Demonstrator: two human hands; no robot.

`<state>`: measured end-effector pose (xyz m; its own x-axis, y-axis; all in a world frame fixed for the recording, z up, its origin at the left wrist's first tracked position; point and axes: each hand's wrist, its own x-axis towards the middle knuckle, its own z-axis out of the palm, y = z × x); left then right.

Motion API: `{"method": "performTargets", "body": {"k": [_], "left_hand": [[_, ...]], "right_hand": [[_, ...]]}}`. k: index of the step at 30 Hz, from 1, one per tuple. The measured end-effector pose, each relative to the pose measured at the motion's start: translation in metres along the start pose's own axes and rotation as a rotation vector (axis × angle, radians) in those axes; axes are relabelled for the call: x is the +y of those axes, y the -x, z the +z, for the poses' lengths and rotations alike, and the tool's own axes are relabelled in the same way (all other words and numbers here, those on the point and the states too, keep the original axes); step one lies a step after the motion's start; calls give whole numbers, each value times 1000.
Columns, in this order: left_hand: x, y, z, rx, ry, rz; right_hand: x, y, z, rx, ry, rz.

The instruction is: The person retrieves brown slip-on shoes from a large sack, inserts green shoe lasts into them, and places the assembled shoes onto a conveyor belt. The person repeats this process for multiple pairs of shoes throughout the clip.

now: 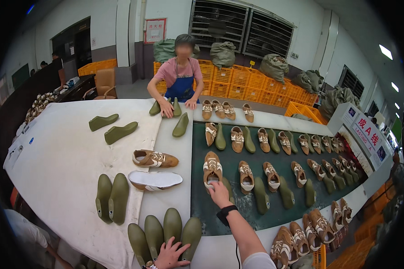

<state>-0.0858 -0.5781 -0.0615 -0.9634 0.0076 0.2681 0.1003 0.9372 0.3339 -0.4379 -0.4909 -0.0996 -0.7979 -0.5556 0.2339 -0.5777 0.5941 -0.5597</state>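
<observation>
My right hand (219, 194) reaches onto the dark green belt (217, 220) and grips a brown and white lace-up shoe (212, 165) by its heel. Beside that shoe, a green shoe last (229, 189) is partly covered by my hand. At the near edge of the table, my left hand (169, 255) lies with spread fingers over several upturned green lasts (172, 225). Left of the belt rest a shoe on its side (155, 158) and another showing its white sole (156, 180). A pair of lasts (112, 197) lies farther left.
Across the table a co-worker (182, 74) in a blue apron touches lasts. Rows of shoes (273, 175) paired with lasts run along the belt. More shoes (299, 240) line its near right edge. Orange crates (241, 81) and sacks stand behind; a white sign housing (360, 134) spans the belt's far right.
</observation>
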Motion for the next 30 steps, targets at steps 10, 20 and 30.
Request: {"method": "performTargets", "body": {"k": [10, 20, 30], "left_hand": [[-17, 10, 27, -227, 43, -77], [-17, 5, 26, -294, -16, -72], [55, -46, -5, -297, 447, 128]], "right_hand": [[66, 126, -63, 73, 64, -29], [94, 372, -161, 171, 527, 786], [-26, 305, -117, 472, -497, 245]]}}
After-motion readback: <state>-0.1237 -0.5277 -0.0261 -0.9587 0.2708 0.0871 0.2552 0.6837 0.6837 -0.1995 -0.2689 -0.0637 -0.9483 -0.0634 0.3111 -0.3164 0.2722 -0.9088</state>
